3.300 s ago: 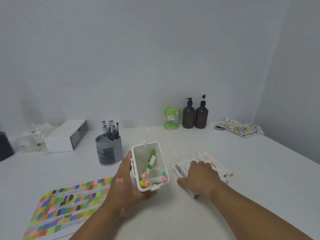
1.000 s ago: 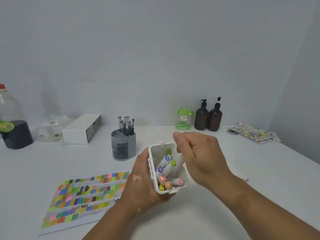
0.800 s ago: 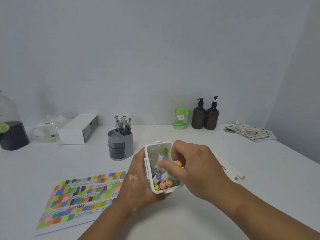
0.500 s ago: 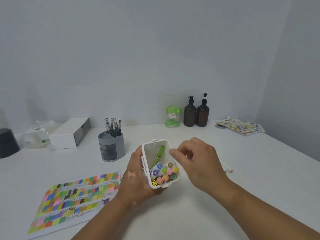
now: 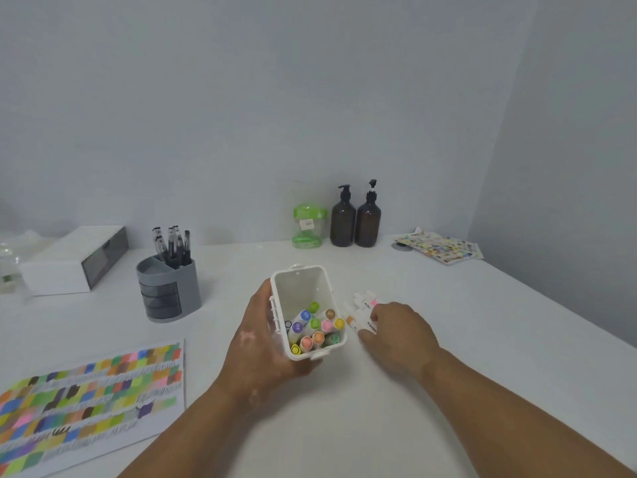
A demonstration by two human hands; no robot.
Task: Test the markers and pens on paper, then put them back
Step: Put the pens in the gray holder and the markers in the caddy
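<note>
My left hand grips a white marker case, tilted with its mouth toward me, above the table. Several markers with coloured caps lie in its lower end. My right hand rests palm down on the table just right of the case, its fingers lying over a few loose white markers. Whether the fingers have closed on one is hidden. A sheet of paper covered in coloured swatches lies at the front left.
A grey pen holder with black pens stands left of the case, a white box further left. At the back wall are a green container and two brown pump bottles. A patterned sheet lies back right.
My right hand has dropped from the case's mouth to the loose markers on the table. Since the earliest frame, more markers have gathered in the case. The case stays in my left hand.
</note>
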